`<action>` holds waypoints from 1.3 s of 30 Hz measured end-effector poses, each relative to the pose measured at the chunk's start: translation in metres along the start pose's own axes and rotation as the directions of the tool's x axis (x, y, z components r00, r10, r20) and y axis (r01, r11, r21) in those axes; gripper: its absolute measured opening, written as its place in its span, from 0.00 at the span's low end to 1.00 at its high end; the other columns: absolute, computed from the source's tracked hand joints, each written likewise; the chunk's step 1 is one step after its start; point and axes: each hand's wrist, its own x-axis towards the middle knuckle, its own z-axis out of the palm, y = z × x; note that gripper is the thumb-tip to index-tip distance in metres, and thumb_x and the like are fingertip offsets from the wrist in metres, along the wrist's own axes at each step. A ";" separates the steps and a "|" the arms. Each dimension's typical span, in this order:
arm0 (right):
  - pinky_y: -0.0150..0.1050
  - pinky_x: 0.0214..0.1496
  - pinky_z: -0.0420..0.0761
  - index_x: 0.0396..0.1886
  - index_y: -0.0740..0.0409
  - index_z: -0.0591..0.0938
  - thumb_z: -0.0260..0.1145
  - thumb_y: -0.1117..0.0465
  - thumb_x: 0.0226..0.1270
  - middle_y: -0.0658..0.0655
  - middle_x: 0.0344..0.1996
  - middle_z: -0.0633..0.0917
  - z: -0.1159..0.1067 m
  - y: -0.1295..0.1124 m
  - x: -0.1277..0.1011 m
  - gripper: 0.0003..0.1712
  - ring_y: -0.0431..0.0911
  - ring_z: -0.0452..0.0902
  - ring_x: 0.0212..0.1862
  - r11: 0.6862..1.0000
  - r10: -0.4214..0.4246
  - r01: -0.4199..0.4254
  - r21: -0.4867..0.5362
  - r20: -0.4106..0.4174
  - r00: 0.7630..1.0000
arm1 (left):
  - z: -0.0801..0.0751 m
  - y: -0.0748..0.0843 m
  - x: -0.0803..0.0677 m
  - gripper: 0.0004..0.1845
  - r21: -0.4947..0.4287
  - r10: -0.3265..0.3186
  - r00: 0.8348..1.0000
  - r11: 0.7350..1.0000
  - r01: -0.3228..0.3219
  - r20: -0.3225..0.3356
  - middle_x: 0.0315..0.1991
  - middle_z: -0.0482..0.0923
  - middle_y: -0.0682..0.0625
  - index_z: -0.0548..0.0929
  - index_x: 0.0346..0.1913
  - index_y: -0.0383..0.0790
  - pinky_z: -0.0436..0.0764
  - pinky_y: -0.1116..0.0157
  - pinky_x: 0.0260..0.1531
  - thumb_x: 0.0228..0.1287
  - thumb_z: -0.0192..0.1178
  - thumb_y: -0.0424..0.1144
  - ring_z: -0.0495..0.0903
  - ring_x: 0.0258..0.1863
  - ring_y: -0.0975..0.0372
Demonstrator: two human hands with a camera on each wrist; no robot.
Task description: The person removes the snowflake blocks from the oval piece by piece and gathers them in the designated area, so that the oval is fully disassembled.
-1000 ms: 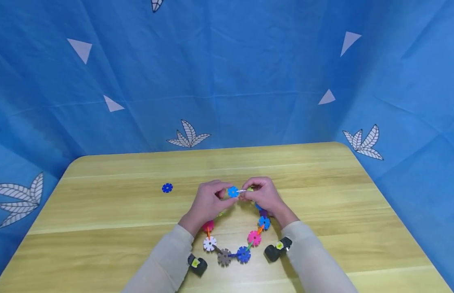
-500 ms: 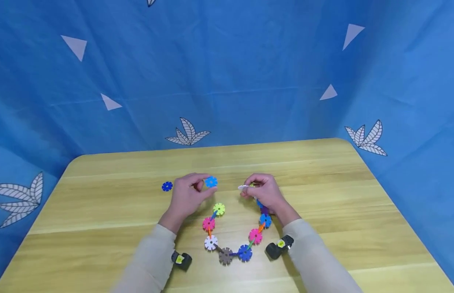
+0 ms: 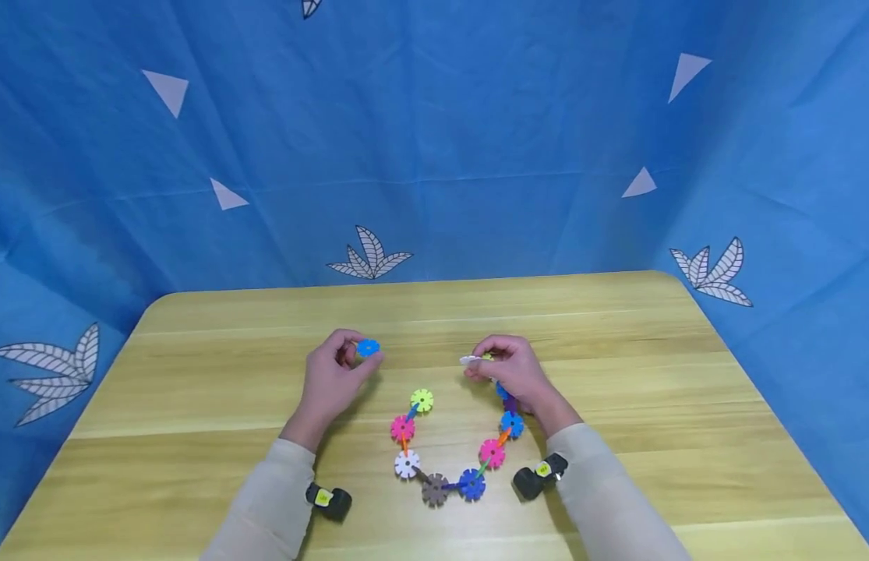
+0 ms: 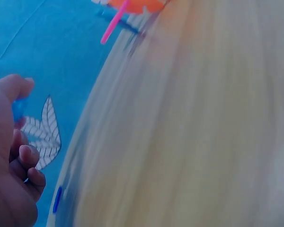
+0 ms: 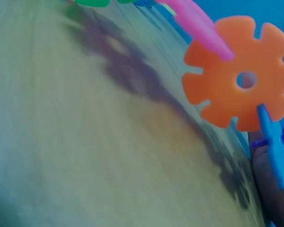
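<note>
My left hand (image 3: 327, 389) pinches a light blue notched plastic disc (image 3: 368, 347) between thumb and finger, apart from the others. A chain of interlocking notched discs (image 3: 435, 489) forms a U, with alternate discs set on edge. Its left end is a yellow-green disc (image 3: 422, 400) on the table. My right hand (image 3: 516, 375) grips the chain's other end, where a white disc (image 3: 469, 360) pokes out edge-on from the fingertips. Part of the chain hides behind that hand. Close up in the right wrist view, an orange disc (image 5: 217, 90) has pink and blue discs slotted into it.
The wooden table (image 3: 616, 335) backs onto a blue cloth (image 3: 420, 140) with printed leaves and triangles. In the left wrist view a dark blue disc (image 4: 57, 199) shows edge-on. Black wrist cameras (image 3: 329, 502) sit at both cuffs.
My left hand has moved left with the light blue disc, away from the white disc. It now covers the loose dark blue disc in the head view. The right hand stays nearly still.
</note>
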 end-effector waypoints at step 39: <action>0.36 0.31 0.79 0.38 0.73 0.80 0.71 0.75 0.51 0.69 0.35 0.81 -0.002 0.003 0.000 0.13 0.46 0.79 0.29 1.000 0.009 -0.009 0.012 0.028 1.000 | -0.063 -0.040 -0.007 0.21 0.297 -0.074 0.977 0.946 0.133 -0.201 0.20 0.68 0.48 0.80 0.47 0.36 0.67 0.61 0.28 0.58 0.66 0.49 0.63 0.18 0.57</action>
